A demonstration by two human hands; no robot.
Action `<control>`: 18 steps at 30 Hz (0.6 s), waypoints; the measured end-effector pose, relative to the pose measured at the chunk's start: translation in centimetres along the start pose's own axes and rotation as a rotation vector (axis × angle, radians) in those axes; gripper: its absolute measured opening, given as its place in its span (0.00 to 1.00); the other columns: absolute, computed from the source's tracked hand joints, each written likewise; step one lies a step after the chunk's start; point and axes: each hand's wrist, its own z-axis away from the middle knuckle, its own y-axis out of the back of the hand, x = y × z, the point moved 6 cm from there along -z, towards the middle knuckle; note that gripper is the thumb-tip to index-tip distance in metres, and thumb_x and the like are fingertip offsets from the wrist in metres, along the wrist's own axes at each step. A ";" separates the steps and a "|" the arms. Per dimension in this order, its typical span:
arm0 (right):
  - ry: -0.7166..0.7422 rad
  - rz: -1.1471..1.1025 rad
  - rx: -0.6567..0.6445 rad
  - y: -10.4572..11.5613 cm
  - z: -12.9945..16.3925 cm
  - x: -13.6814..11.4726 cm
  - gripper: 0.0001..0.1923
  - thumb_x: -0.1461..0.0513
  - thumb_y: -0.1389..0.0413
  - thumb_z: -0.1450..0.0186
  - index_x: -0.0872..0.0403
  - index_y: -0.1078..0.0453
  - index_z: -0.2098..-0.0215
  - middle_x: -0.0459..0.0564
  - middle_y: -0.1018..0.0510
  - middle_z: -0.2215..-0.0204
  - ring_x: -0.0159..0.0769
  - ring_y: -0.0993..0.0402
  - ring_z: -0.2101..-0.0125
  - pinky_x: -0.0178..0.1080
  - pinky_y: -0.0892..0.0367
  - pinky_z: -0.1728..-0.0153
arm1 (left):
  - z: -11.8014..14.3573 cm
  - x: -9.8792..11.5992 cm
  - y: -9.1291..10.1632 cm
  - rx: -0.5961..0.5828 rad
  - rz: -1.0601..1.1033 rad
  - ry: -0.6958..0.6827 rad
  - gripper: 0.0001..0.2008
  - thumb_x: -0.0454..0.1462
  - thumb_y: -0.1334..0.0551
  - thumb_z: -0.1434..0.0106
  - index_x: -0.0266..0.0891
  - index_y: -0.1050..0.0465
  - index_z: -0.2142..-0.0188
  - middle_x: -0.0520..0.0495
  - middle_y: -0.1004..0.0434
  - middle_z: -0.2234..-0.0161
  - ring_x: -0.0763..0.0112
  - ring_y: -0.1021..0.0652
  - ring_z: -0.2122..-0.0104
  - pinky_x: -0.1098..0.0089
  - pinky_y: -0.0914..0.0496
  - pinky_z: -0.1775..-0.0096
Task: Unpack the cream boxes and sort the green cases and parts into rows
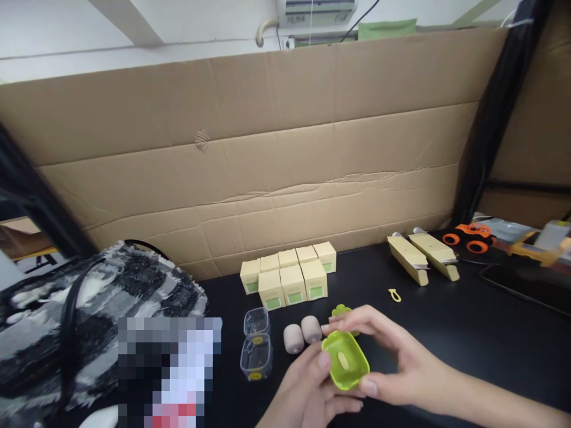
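Green case (345, 359): small moulded shell, held just above the near middle of the surface (468, 333). It looks light, stiff and smooth, so likely slippery; a pale oval part sits in its hollow. Best hold appears to be across the rim, on opposite edges, as now.

Left hand (307, 395): under the case from the near left, thumb on its left rim, fingers curled beneath; closed on it.

Right hand (401, 362): from the near right, fingers along the far rim, thumb at the near corner; also closed on the case.

Two clear tubs (256, 348): left of the hands, one behind the other, close together.

Two beige rolls (302, 334): side by side between tubs and case, near the left thumb; probably soft.

Green flower piece (339, 310): just beyond the case, partly hidden by fingers.

Yellow loop (394, 295): small, lying alone to the far right of the hands.

Bag (89, 333): black-and-white fabric, fills the near left.

Small boxes (289, 273): nine, packed in two rows, far middle.

Two long cartons (423, 255): far right, lying flat.

Orange toy (470, 236): far right corner, with other clutter.

Cardboard wall (285, 160): closes the far edge.

Open room: bare black stretch right of the hands; the left is crowded.
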 end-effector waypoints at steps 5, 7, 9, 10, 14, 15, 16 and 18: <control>-0.006 0.172 -0.016 -0.3 0.1 -1.1 0.13 0.60 0.41 0.37 0.48 0.35 0.54 0.53 0.36 0.43 0.43 0.40 0.42 0.47 0.43 0.43 | 0.1 0.1 0.3 0.022 0.063 -0.080 0.19 0.40 0.27 0.49 0.39 0.21 0.58 0.48 0.19 0.65 0.72 0.20 0.66 0.73 0.28 0.62; 0.021 0.330 0.041 -0.1 0.0 -1.7 0.10 0.61 0.43 0.36 0.51 0.30 0.56 0.54 0.34 0.48 0.42 0.34 0.48 0.45 0.37 0.47 | 0.0 0.2 0.7 0.082 0.003 -0.143 0.20 0.39 0.26 0.51 0.40 0.21 0.58 0.47 0.20 0.61 0.72 0.21 0.64 0.73 0.28 0.62; 0.030 0.439 0.086 -0.2 -0.1 -2.0 0.06 0.63 0.45 0.36 0.52 0.27 0.61 0.52 0.31 0.59 0.37 0.30 0.58 0.40 0.32 0.56 | 0.0 0.1 1.1 0.125 -0.064 -0.233 0.21 0.39 0.25 0.53 0.43 0.22 0.58 0.48 0.21 0.59 0.72 0.21 0.64 0.72 0.28 0.61; 0.021 0.470 0.090 -0.5 -0.2 -2.0 0.06 0.65 0.45 0.36 0.53 0.26 0.63 0.50 0.32 0.64 0.35 0.29 0.62 0.38 0.31 0.60 | 0.1 0.0 1.2 0.131 -0.097 -0.290 0.21 0.38 0.25 0.54 0.44 0.23 0.59 0.50 0.21 0.59 0.73 0.21 0.65 0.72 0.28 0.62; -0.035 0.480 0.069 -1.7 -0.2 -1.5 0.06 0.68 0.42 0.39 0.52 0.24 0.69 0.48 0.31 0.67 0.32 0.30 0.68 0.33 0.31 0.66 | 0.8 0.0 1.5 0.144 -0.243 -0.489 0.21 0.36 0.24 0.56 0.46 0.28 0.63 0.53 0.22 0.61 0.75 0.22 0.68 0.74 0.28 0.63; -0.040 0.477 0.074 -1.9 -0.1 -1.3 0.06 0.67 0.41 0.40 0.51 0.23 0.70 0.47 0.31 0.66 0.32 0.30 0.68 0.33 0.31 0.66 | 0.8 -0.1 1.6 0.150 -0.268 -0.501 0.22 0.36 0.24 0.56 0.46 0.29 0.62 0.54 0.21 0.61 0.75 0.21 0.67 0.74 0.29 0.63; -0.037 0.476 0.080 -2.0 -0.1 -1.2 0.06 0.67 0.41 0.40 0.51 0.23 0.71 0.47 0.31 0.66 0.32 0.30 0.68 0.34 0.31 0.66 | 0.8 -0.2 1.7 0.149 -0.287 -0.495 0.24 0.36 0.24 0.56 0.46 0.29 0.61 0.53 0.21 0.62 0.74 0.21 0.67 0.73 0.28 0.62; -0.033 0.463 0.076 -2.0 -0.1 -1.0 0.06 0.67 0.40 0.40 0.51 0.24 0.72 0.47 0.31 0.66 0.32 0.29 0.66 0.34 0.31 0.64 | 0.7 -0.5 1.7 0.127 -0.315 -0.444 0.27 0.38 0.24 0.57 0.46 0.29 0.57 0.51 0.21 0.60 0.70 0.20 0.64 0.71 0.27 0.60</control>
